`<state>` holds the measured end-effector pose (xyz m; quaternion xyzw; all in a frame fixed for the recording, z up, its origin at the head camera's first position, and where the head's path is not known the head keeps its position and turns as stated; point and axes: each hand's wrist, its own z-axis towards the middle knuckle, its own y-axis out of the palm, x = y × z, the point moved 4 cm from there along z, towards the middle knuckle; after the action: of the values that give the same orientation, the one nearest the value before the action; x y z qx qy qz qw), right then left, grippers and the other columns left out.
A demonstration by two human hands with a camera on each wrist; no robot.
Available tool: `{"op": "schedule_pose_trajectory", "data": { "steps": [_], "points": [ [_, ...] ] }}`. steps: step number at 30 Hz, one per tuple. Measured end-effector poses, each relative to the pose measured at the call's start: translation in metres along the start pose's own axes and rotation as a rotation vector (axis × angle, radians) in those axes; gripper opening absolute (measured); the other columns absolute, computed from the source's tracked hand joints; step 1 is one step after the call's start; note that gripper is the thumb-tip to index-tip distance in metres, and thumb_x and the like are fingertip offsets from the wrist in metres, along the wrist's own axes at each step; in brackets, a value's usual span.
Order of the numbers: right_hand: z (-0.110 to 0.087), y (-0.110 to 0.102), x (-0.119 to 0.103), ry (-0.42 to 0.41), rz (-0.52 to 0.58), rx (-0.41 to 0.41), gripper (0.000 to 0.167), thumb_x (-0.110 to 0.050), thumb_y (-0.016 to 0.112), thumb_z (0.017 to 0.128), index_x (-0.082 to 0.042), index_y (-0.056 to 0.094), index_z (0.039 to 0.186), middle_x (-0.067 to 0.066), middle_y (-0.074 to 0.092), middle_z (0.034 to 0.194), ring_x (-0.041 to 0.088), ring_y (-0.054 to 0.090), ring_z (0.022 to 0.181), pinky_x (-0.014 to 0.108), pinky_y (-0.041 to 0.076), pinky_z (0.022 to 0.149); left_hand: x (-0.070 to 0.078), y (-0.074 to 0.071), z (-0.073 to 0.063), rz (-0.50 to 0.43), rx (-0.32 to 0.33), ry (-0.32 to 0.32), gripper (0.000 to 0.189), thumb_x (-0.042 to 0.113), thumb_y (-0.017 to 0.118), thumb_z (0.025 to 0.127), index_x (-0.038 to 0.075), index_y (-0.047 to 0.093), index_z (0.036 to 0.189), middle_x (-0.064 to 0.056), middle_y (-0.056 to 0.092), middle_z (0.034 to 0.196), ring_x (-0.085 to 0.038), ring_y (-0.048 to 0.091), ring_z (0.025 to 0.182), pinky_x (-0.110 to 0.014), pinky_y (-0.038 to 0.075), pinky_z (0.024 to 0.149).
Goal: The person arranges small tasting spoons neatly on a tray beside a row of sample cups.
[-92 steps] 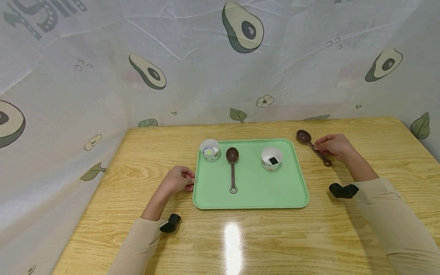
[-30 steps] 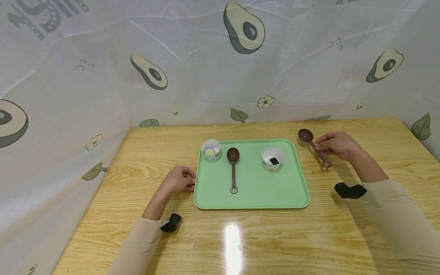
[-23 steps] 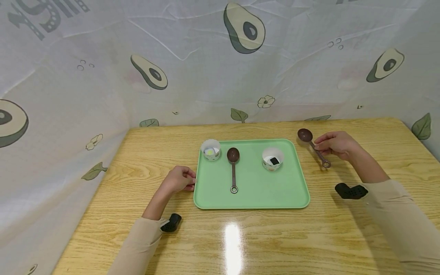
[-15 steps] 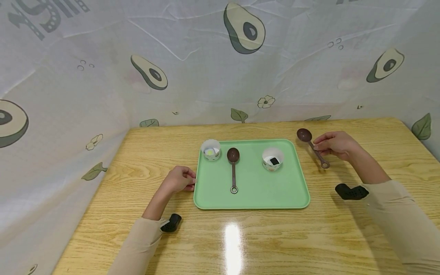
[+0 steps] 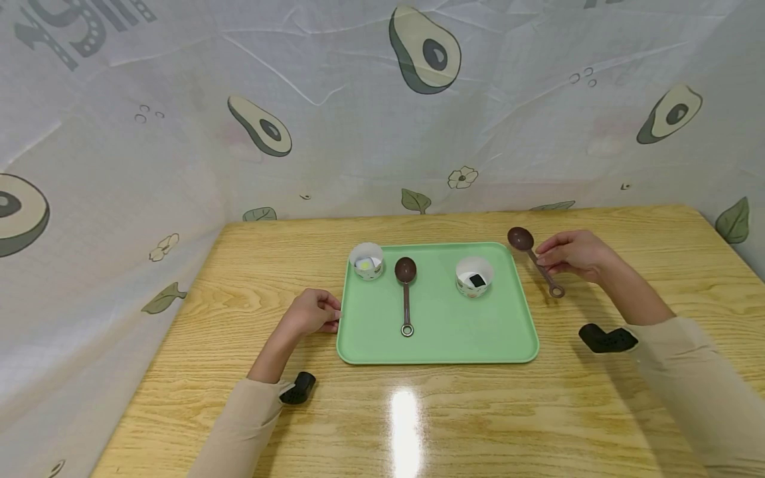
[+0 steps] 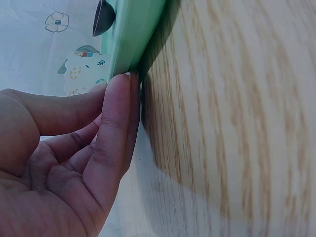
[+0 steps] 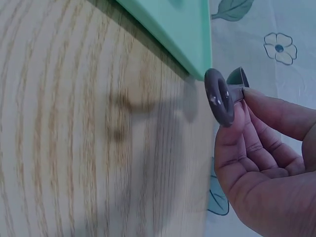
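Note:
My right hand (image 5: 576,255) pinches the handle of a brown spoon (image 5: 521,239) beside the tray's far right corner. Its shadow falls apart from it on the wood in the right wrist view, where the ring at the handle's end (image 7: 219,98) faces the camera. At the left, my left hand (image 5: 311,312) grips the rim of a light green tray (image 5: 442,338) between thumb and fingers. A second brown spoon (image 5: 406,269) lies on the tray, bowl towards the back. Two white patterned paper cups flank it: the left cup (image 5: 374,272) holds something pale with yellow, the right cup (image 5: 468,288) a black piece.
The wooden table (image 5: 478,418) extends on all sides of the tray. Behind it hangs a whitish cloth (image 5: 352,153) printed with avocados and leaves, also along the left side. A dark wrist device (image 5: 608,338) sits at the right sleeve.
Over the last second the right hand has carried its spoon a little left, towards the tray's corner. The left hand, the tray and the things on it stay in place.

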<state>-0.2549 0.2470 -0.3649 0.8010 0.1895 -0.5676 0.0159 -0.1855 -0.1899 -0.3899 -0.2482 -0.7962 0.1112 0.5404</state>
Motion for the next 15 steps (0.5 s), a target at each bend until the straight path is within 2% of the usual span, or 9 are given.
{"op": "schedule_pose_trajectory", "data": {
  "steps": [15],
  "points": [
    [-0.001,0.017,0.001,0.011,0.037,-0.033,0.012,0.008,0.058,0.084,0.007,0.055,0.095,0.005,0.06,0.074,0.014,0.06,0.063,0.027,0.054,0.062,0.0,0.0,0.0,-0.017,-0.012,-0.001,0.01,-0.007,0.055,0.087,-0.012,0.055,0.096,-0.013,0.056,0.075,-0.015,0.058,0.059,-0.028,0.055,0.058]
  ]
}}
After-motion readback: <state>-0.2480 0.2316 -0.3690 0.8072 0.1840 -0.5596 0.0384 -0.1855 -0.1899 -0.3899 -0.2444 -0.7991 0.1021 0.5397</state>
